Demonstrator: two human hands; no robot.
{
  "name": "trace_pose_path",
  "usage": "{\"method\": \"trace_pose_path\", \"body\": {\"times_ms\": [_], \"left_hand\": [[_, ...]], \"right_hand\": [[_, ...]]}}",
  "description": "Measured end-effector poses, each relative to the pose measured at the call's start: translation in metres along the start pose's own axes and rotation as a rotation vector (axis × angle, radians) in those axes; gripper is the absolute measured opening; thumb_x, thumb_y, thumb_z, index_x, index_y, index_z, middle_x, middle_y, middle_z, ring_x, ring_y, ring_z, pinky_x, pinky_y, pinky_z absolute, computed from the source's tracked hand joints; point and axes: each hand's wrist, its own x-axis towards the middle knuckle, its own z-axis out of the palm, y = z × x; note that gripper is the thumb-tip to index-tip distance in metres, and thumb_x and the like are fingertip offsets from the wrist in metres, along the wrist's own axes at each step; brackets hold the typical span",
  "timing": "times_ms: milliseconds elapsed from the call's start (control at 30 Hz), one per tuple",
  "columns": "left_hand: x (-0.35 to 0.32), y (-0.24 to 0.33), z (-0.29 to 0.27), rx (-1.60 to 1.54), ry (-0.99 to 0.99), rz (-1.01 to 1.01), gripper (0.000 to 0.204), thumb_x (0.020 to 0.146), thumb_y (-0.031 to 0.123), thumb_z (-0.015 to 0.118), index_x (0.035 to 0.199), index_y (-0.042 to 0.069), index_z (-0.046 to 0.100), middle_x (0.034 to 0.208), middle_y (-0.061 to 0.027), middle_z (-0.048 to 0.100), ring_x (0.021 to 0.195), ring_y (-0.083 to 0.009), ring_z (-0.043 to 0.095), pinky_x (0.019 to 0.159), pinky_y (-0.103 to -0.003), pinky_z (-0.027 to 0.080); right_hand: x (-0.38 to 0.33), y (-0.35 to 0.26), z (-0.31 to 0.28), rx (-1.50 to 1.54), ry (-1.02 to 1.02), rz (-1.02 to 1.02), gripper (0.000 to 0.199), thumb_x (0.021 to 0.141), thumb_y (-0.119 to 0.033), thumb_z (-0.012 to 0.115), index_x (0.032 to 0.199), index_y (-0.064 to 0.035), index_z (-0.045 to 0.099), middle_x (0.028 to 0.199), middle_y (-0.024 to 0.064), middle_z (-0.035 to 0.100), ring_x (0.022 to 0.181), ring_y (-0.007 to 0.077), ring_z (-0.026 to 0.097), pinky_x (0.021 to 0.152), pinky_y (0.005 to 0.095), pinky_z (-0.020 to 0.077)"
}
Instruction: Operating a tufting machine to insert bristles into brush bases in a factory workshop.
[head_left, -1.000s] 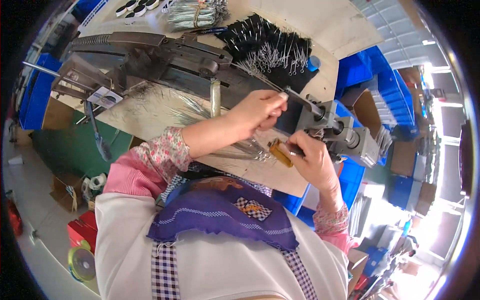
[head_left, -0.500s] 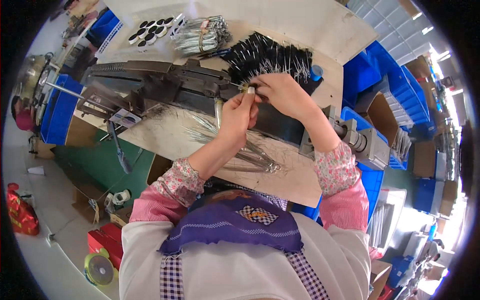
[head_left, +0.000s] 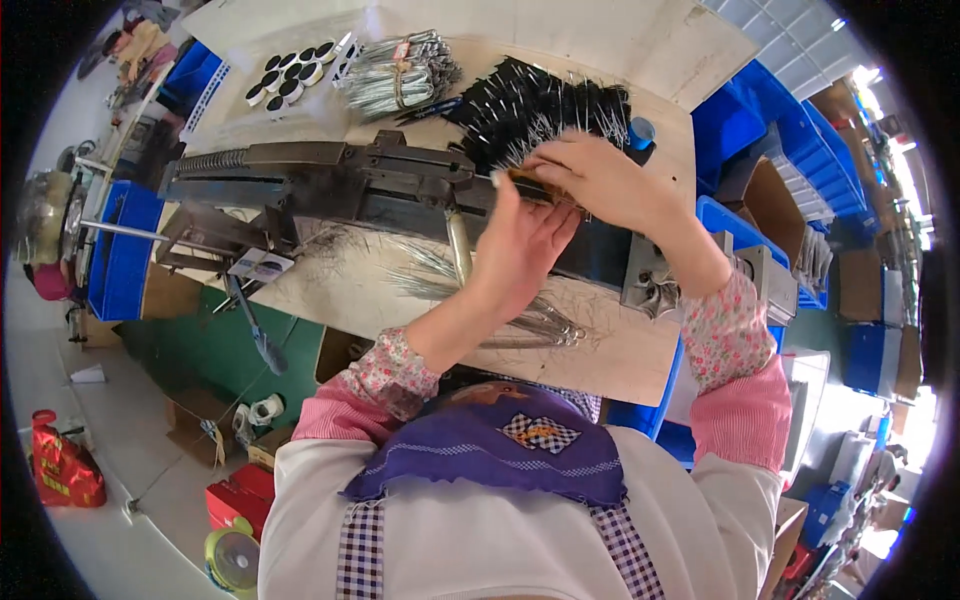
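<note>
My left hand (head_left: 518, 245) is raised in front of the long dark metal machine bar (head_left: 400, 190). Its thumb, wrapped in white at the tip, stands apart from the stretched fingers. Just right of it, my right hand (head_left: 610, 185) has bent fingers close to the left fingertips. A small brownish thing shows between the hands, too blurred to name; the right fingers seem closed on it. Behind them, many thin metal pieces (head_left: 545, 120) lie on a black cloth (head_left: 500, 150). A bundle of long metal wires (head_left: 540, 320) lies on the wooden bench near my left forearm.
A tied bundle of silvery metal rods (head_left: 400, 75) lies at the back, beside a tray of white-and-black round pieces (head_left: 290, 75). A blue cap (head_left: 641, 131) stands by the cloth. A metal clamp block (head_left: 650, 280) sits at the right; blue bins (head_left: 790, 150) are stacked beyond.
My hands have shifted right from the end of the machine's bar. The left fingers have opened out from a pinch, and the thumb has lifted away. The whole view has shifted slightly.
</note>
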Motion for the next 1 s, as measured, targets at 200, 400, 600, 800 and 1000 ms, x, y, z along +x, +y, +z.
{"method": "trace_pose_path", "body": {"times_ms": [200,400,600,800,1000], "left_hand": [[-0.003,0.041,-0.011,-0.296,0.031,-0.116,0.073,0.096,0.058,0.033,0.128,-0.008,0.039,0.125,-0.0223,0.048,0.125,-0.0303,0.044,0.111,-0.041,0.032],[-0.012,0.032,-0.019,-0.284,-0.040,-0.040,0.073,0.098,0.057,0.029,0.131,-0.008,0.037,0.132,-0.0197,0.047,0.127,-0.0290,0.044,0.113,-0.039,0.028],[-0.023,0.027,-0.016,-0.241,-0.007,0.025,0.071,0.098,0.056,0.030,0.129,-0.007,0.039,0.130,-0.0179,0.048,0.125,-0.0259,0.044,0.113,-0.038,0.029],[-0.020,0.029,-0.019,-0.182,-0.034,0.041,0.064,0.098,0.054,0.033,0.127,-0.003,0.042,0.125,-0.0120,0.050,0.121,-0.0209,0.046,0.109,-0.035,0.034],[-0.016,0.039,-0.012,-0.131,-0.055,0.034,0.068,0.097,0.055,0.034,0.122,-0.008,0.043,0.120,-0.0176,0.052,0.119,-0.0265,0.049,0.109,-0.037,0.035]], "right_hand": [[-0.022,-0.026,-0.015,-0.302,0.248,0.162,0.039,0.078,-0.009,0.059,0.117,-0.0115,0.062,0.099,0.0134,0.054,0.093,0.0302,0.052,0.080,0.0391,0.0447],[-0.004,-0.059,0.013,-0.217,0.381,-0.049,0.033,0.073,-0.002,0.062,0.105,-0.0095,0.068,0.078,0.0071,0.057,0.074,0.0275,0.058,0.071,0.0389,0.0465],[-0.008,-0.042,0.002,0.148,0.290,0.161,0.015,0.075,-0.009,0.068,0.090,-0.0097,0.073,0.073,0.0059,0.060,0.069,0.0242,0.060,0.066,0.0337,0.0435],[0.003,-0.040,0.009,-0.011,0.313,0.017,0.012,0.076,-0.014,0.068,0.088,-0.0124,0.072,0.073,0.0020,0.059,0.076,0.0209,0.060,0.078,0.0353,0.0368],[-0.004,-0.041,-0.002,-0.116,0.353,-0.034,0.012,0.074,-0.012,0.067,0.084,-0.0130,0.072,0.072,0.0018,0.059,0.076,0.0214,0.060,0.077,0.0368,0.0374]]}}
